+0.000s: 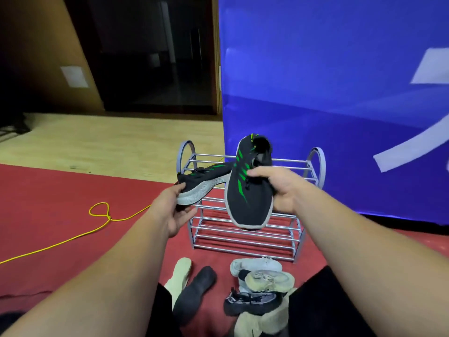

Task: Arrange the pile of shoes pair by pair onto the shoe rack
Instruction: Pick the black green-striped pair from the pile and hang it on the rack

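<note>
Aloft — paired sneakers [247, 190], both hands

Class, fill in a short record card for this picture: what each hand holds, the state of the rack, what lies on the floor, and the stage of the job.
left hand: holds black-and-green shoe by its heel, sole down
right hand: holds matching shoe, toe hanging down
shoe rack: visible shelves bare
pile of shoes: on red carpet, near rack
yellow cord: left of rack
stage: pair lifted, not yet placed
</note>
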{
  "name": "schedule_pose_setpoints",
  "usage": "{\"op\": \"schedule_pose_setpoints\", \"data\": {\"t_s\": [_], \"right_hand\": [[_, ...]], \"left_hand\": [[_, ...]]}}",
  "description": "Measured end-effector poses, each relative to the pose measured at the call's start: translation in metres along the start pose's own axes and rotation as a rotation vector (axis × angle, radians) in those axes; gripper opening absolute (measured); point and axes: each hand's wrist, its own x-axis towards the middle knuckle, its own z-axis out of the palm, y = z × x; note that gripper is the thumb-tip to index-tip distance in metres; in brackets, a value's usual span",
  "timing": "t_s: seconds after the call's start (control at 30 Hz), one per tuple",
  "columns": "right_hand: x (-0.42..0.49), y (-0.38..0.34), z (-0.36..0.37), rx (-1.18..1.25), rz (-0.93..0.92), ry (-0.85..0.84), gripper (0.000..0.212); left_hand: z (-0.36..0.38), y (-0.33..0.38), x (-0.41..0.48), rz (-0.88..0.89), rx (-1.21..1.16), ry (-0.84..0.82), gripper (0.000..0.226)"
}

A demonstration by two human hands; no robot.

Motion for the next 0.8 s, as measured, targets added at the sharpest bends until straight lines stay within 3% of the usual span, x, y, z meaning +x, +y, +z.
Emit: {"op": "schedule_pose_setpoints", "data": {"t_s": [0.17,0.33,0.47,0.6,0.8], "right_hand": [[0.002,0.003,0.01,-0.035,-0.039,0.127,0.027],[-0.012,-0.081,0.003,0.107,-0.247,-0.027,0.018],[-0.005,-0.041,-0.009,0.144,-0.256,0.054,0.035],[0.005,0.002,-0.026,0.154,-0.205,0.23,0.029],[0.009,-0.04,-0.04,0.062,-0.27,0.213,0.032]], "left_hand": [[0.018,0.005,-0.009,0.055,-0.089,0.004,0.034],[0.044,0.014,-0.01,0.104,-0.228,-0.004,0.032],[0.066,0.006,-0.005,0.111,-0.378,-0.009,0.04],[0.077,-0.006,-0.004,0.056,-0.485,-0.015,0.035],[0.079,-0.007,-0.013,0.038,-0.534,-0.017,0.032]]}}
